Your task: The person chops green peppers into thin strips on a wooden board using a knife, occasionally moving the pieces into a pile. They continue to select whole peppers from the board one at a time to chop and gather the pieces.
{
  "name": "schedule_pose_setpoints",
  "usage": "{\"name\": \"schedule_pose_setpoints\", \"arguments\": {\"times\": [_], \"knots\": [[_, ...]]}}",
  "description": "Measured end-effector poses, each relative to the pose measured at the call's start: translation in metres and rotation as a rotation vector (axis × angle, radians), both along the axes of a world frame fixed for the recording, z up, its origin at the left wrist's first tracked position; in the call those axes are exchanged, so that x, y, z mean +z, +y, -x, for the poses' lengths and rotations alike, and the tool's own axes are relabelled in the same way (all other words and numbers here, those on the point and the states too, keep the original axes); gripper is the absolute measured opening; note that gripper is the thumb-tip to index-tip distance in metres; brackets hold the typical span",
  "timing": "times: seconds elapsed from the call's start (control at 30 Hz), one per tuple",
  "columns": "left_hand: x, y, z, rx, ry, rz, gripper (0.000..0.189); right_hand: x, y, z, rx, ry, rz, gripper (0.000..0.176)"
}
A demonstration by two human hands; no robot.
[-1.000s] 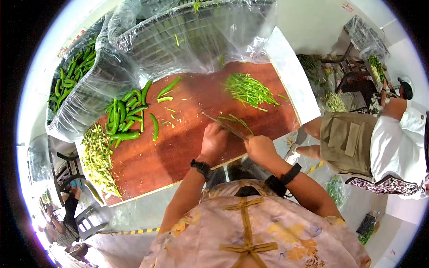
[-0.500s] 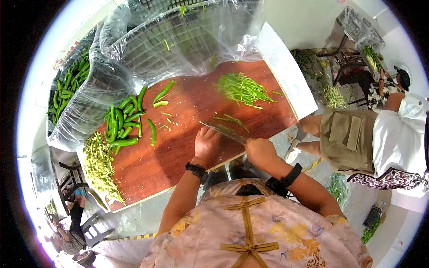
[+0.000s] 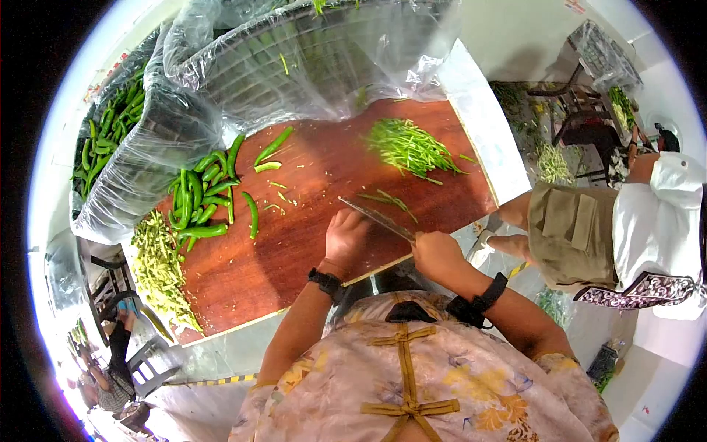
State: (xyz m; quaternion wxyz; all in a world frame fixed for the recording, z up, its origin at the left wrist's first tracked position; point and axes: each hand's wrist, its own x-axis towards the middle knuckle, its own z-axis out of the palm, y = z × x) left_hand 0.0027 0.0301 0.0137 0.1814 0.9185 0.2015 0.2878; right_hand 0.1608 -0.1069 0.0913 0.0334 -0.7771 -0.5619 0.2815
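We see bright light, shadows on the reddish-brown wood-grained tabletop [image 3: 243, 276], glare on clear plastic sheeting [image 3: 324, 81], and fisheye-bent edges.

Knife [image 3: 378, 219]: thin grey blade, handle enclosed by the right fingers [image 3: 423, 248]. Blade runs obliquely from them; tip stands just beyond the left fingers [image 3: 342, 220]. Green strips [image 3: 398, 203]: slender, loose, lying on the bench [image 3: 294, 254] beyond both sets of fingers. Blade contact with left fingers cannot be confirmed.

Pale pink garment [image 3: 331, 376] with yellow-orange floral print, mustard ribbon trim [image 3: 404, 368], black bands [image 3: 325, 282] round both wrists, seemingly short sleeves [image 3: 561, 366].
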Motion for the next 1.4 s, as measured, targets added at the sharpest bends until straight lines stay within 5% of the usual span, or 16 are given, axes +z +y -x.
{"name": "schedule_pose_setpoints", "arguments": {"times": [0.37,1.1,1.4], "knots": [[0.014,-0.002,-0.001,-0.049,0.021,0.063,0.024,-0.036,0.052,0.011,-0.108,0.063,-0.248,0.026],[-0.003,0.001,-0.004,-0.007,-0.063,-0.017,0.020,-0.015,0.016,0.003,-0.035,0.078,-0.034,0.026],[0.005,-0.002,-0.004,-0.033,-0.021,-0.029,0.021,-0.033,0.050,0.015,-0.022,-0.025,-0.211,0.016]]}}
